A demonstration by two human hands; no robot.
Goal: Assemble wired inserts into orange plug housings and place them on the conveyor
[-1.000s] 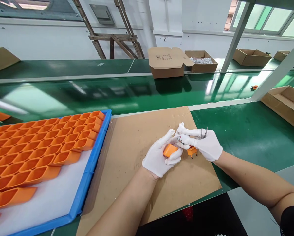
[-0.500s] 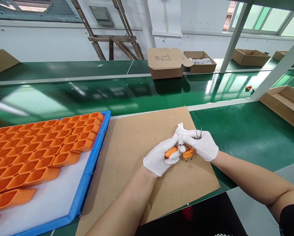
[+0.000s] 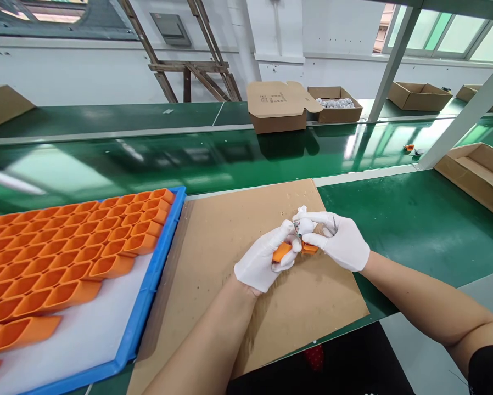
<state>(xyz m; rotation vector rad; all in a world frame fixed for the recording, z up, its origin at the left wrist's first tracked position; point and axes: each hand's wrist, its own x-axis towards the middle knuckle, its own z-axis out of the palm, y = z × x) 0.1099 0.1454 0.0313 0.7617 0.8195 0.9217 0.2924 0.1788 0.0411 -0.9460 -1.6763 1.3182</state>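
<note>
Both of my hands wear white gloves and meet above a cardboard sheet (image 3: 213,274). In my left hand (image 3: 263,260), the curled fingers hold an orange plastic housing (image 3: 281,252). A second orange piece (image 3: 309,248) shows just under my right fingertips, partly hidden. Between the two hands sits a small white rounded part (image 3: 305,226), with thin dark bits beside it that are too small to name. My right hand (image 3: 339,238) is closed around slim metal tweezers (image 3: 334,225), whose pointed end sticks up by the knuckles; its thumb and fingertips lie at the white part.
On the left, a blue tray (image 3: 147,307) holds rows of orange hollow shells (image 3: 77,247). Behind runs a shiny green conveyor belt (image 3: 197,159), with a small orange item (image 3: 409,148) on it. Cardboard boxes (image 3: 279,109) line the back shelf; another box (image 3: 477,175) stands right, near a metal post (image 3: 464,115).
My left hand has shifted slightly left, and my right fingers have opened out somewhat around the white part. The pronged orange piece is more hidden. On the belt, the orange item moved left.
</note>
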